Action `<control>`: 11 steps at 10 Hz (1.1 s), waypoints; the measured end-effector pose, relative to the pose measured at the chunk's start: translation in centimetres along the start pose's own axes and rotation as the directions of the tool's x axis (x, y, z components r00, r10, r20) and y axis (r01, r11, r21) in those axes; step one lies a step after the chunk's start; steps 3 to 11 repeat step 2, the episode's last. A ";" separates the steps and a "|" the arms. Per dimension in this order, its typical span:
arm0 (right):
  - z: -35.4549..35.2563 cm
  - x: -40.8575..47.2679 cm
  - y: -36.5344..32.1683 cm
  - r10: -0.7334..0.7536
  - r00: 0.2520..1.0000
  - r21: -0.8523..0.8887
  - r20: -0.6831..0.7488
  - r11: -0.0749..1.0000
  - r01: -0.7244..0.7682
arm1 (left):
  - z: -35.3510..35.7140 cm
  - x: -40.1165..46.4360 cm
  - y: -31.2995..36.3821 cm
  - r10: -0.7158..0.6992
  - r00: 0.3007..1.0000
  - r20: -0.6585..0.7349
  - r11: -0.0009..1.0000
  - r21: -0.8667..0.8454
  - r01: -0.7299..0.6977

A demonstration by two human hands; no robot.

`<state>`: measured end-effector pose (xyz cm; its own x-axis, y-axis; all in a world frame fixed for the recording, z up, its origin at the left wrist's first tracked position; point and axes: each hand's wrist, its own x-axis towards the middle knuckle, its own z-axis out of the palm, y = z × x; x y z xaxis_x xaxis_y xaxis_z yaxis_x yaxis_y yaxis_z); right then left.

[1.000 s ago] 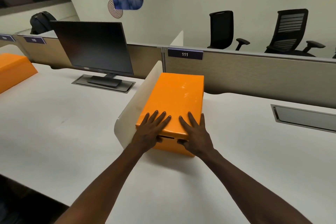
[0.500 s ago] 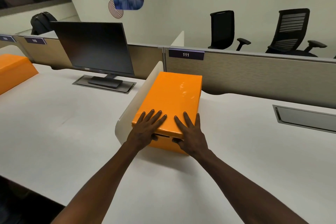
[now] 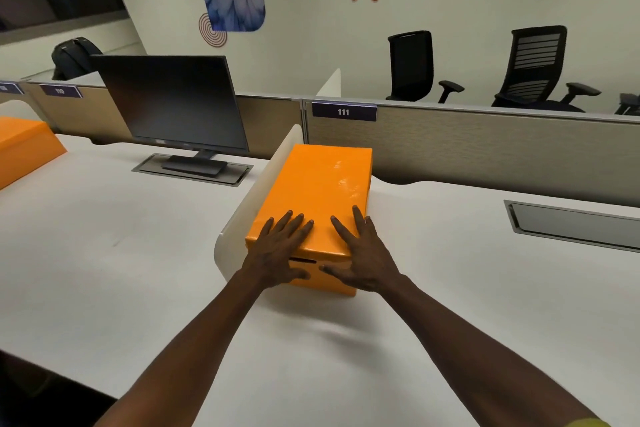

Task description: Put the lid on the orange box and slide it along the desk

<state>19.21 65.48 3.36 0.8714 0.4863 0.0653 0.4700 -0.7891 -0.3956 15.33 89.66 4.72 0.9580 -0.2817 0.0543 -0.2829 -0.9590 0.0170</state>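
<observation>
Orange under both palms: the left hand and right hand lie flat and spread, fingers on the near end of the lid and thumbs down the front of the box, gripping nothing. The closed box stretches away from the hands on the white tabletop, its side against a white divider just beyond the left hand.

Orange box farther along the desk, closer against the divider.
</observation>
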 end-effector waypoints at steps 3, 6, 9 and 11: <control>-6.3 -1.1 3.4 0.038 0.983 0.009 -0.182 0.999 -0.037 | -3.8 3.4 5.1 0.041 0.992 -0.121 0.993 -0.101 -0.053; -6.3 -1.1 3.4 0.038 0.983 0.009 -0.182 0.999 -0.037 | -3.8 3.4 5.1 0.041 0.992 -0.121 0.993 -0.101 -0.053; -6.3 -1.1 3.4 0.038 0.983 0.009 -0.182 0.999 -0.037 | -3.8 3.4 5.1 0.041 0.992 -0.121 0.993 -0.101 -0.053; -6.3 -1.1 3.4 0.038 0.983 0.009 -0.182 0.999 -0.037 | -3.8 3.4 5.1 0.041 0.992 -0.121 0.993 -0.101 -0.053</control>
